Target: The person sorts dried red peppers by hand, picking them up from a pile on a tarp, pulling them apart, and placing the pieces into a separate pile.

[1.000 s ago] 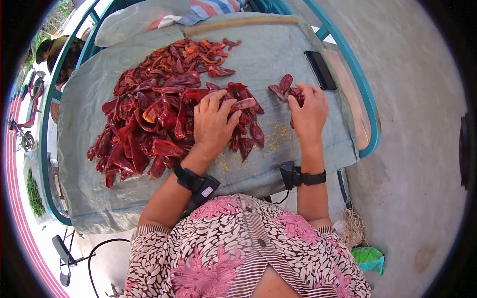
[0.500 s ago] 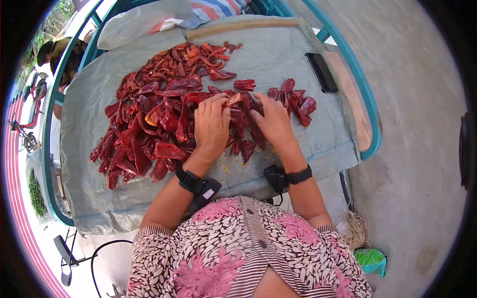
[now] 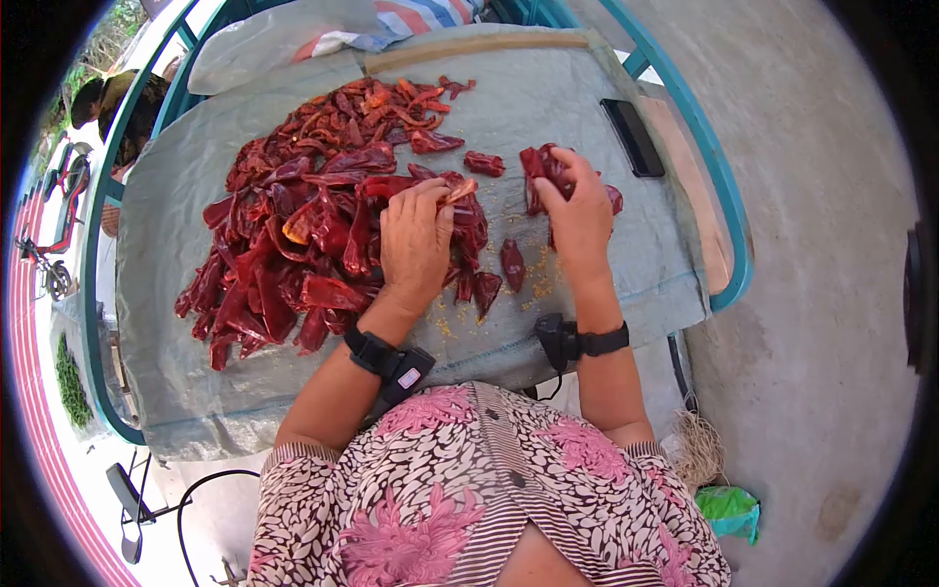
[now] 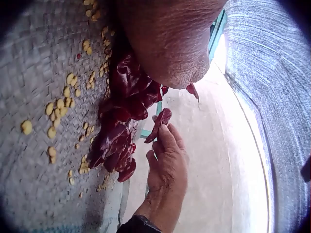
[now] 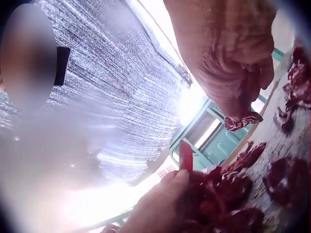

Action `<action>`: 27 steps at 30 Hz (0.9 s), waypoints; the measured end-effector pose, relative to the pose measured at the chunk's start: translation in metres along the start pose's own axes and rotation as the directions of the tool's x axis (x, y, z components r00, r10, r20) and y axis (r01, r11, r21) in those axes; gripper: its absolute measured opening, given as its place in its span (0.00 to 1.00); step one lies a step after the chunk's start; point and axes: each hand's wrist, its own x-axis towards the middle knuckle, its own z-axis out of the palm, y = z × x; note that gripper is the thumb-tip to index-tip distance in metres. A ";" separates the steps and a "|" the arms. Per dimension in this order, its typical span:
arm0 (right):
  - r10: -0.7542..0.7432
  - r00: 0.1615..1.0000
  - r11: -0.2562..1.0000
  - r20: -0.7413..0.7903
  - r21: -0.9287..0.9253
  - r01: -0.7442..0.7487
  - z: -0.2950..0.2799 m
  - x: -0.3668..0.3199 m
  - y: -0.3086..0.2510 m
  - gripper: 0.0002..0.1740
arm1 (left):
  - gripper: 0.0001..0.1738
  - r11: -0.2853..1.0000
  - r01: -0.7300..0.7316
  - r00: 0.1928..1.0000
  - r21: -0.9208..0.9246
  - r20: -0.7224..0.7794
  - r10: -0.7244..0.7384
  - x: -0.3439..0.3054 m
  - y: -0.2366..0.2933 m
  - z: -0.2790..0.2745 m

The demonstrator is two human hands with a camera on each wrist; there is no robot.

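Item: on the cloth sheet [image 3: 543, 88], a big heap of red peppers [image 3: 323, 230] spreading from near the left edge to the middle, a few loose peppers [image 3: 512, 264] to its right, and a phone [image 3: 633, 139] near the far right corner. Grip: we note the left hand [image 3: 413, 245] pinching a pale-tipped pepper [image 3: 463, 191] at the heap's right side, the right hand [image 3: 584, 227] pinching a dark pepper [image 3: 534, 181], both narrow. Progress: we judge much left, most peppers lying heaped, few apart; which are finished, we cannot tell.
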 end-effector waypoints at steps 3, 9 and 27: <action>0.024 0.996 0.999 -0.086 -0.034 -0.027 -0.005 0.009 0.015 0.19 | 0.14 1.000 -0.004 1.000 -0.004 0.001 0.004 0.002 0.001 0.000; -0.059 0.969 0.961 -0.239 -0.277 -0.010 -0.008 0.020 0.021 0.12 | 0.14 1.000 0.004 1.000 -0.004 0.005 -0.004 0.001 0.001 -0.001; -0.300 0.864 0.761 0.404 -0.445 0.472 0.055 0.043 0.017 0.26 | 0.13 1.000 -0.016 1.000 0.004 -0.013 0.016 0.002 0.006 -0.004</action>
